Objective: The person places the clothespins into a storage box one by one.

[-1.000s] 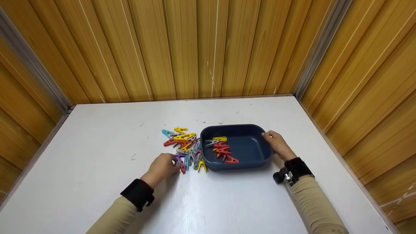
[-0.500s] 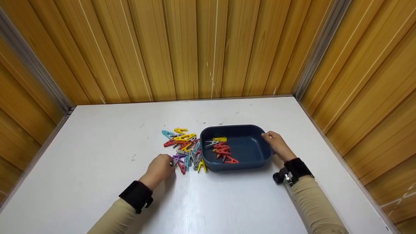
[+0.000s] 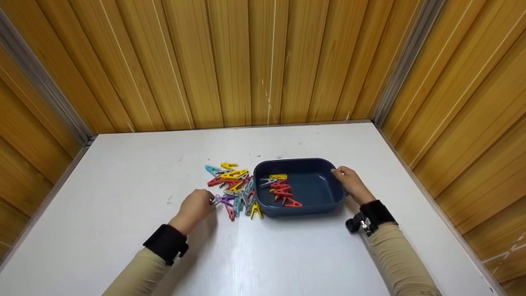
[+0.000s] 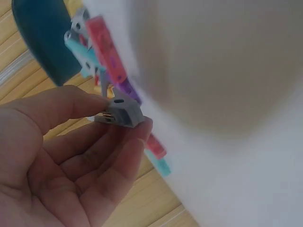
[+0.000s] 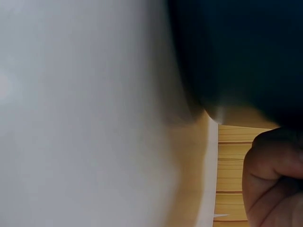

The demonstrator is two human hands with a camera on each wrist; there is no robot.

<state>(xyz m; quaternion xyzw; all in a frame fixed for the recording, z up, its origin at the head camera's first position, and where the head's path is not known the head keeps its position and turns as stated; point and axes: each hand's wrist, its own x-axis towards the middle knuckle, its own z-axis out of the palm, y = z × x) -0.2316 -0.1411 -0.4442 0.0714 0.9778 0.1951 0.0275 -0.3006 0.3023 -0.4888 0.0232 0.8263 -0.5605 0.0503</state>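
My left hand (image 3: 196, 206) pinches a grey clothespin (image 4: 124, 111) between thumb and fingers, at the left side of a heap of mixed clothespins (image 3: 233, 174). A purple clothespin (image 3: 227, 200) lies just beyond its fingertips, with a red clothespin (image 3: 229, 212) beside it. To the right of the heap stands a dark blue basin (image 3: 304, 210), holding several red, yellow and grey clothespins toward its left side. My right hand (image 3: 351, 183) grips the basin's right rim, thumb on top. In the right wrist view, the basin's dark wall (image 5: 236, 52) fills the upper right.
The white table (image 3: 135, 176) carries the heap and the basin. Wood-patterned panels (image 3: 230, 61) rise behind the table's back edge and along both sides. The heap sits close against the basin's left wall.
My left hand has drawn back to the left, away from the heap, with the grey clothespin in its fingers. The right hand and the basin have stayed in place.
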